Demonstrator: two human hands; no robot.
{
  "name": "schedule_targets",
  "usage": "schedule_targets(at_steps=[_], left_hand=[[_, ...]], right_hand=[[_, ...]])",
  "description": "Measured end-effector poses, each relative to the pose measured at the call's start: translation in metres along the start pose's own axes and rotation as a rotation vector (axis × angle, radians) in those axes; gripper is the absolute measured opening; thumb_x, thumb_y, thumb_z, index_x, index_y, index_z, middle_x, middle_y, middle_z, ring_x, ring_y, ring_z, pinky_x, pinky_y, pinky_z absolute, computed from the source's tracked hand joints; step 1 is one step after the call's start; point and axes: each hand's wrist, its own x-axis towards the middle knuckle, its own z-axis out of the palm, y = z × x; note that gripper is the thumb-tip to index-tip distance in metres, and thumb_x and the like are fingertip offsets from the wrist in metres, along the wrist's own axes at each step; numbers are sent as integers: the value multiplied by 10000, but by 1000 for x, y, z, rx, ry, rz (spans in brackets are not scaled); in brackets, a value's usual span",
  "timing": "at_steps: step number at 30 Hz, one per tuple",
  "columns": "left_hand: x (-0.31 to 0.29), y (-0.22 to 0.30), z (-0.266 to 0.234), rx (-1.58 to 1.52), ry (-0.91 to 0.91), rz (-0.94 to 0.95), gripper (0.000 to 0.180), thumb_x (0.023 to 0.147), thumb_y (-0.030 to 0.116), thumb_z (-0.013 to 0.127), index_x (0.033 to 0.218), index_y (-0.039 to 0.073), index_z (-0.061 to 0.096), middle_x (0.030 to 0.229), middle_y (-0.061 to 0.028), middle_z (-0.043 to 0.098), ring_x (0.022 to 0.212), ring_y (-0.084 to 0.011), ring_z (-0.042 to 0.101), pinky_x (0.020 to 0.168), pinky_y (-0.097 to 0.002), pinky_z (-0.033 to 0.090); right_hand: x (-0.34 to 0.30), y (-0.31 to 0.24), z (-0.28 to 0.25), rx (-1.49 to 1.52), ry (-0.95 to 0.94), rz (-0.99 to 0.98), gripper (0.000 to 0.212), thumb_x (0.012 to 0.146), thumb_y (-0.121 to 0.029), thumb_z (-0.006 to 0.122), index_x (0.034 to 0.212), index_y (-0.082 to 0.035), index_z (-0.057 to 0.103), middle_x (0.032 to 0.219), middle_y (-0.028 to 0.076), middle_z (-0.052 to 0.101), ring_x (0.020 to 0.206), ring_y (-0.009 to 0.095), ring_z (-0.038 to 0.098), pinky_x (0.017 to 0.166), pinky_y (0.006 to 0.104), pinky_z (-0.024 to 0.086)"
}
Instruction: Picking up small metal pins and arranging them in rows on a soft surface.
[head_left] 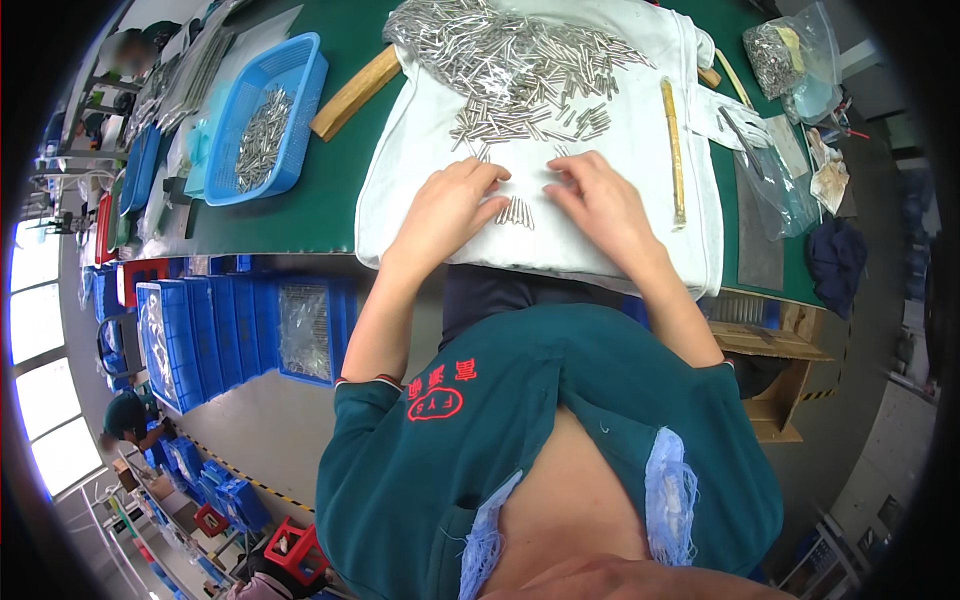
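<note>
A pile of small shiny metal pins [520, 75] is spread over a white cloth [440, 140], its far left part under clear plastic. My left hand [450, 205] rests low over the cloth, fingers curved, with its thumb apart from the index finger. Facing it, my right hand [608, 210] is bent the same way, thumb and index finger apart. Between the two thumbs lies a small row of pins [515, 213], side by side. A few more pins show just beyond the fingertips of each hand; whether they are touched I cannot tell.
A blue basket [308, 115] of metal pins stands left, beside a wooden bar [357, 92]. A yellowish stick [672, 155] lies on the cloth at right. Further right are a white glove [722, 118], plastic bags [785, 190] and dark cloth [836, 258]. Blue crates [215, 330] stand below left.
</note>
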Motion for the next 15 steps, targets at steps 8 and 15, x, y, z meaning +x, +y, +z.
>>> schedule_targets(at_steps=[8, 15], left_hand=[[65, 0, 31, 146, 233, 75, 165, 793, 105, 643, 952, 66, 665, 856, -100, 630, 831, -289, 634, 730, -396, 508], [83, -6, 39, 211, 169, 62, 158, 826, 176, 640, 957, 89, 645, 900, -97, 588, 832, -297, 619, 749, -405, 506]], right_hand=[[19, 12, -5, -222, 2, 91, 201, 852, -217, 629, 1012, -100, 666, 968, 99, 621, 855, 261, 642, 749, 393, 521], [11, 26, -8, -117, 8, -63, 155, 849, -195, 627, 975, -113, 666, 987, 52, 593, 821, 236, 617, 725, 359, 511]])
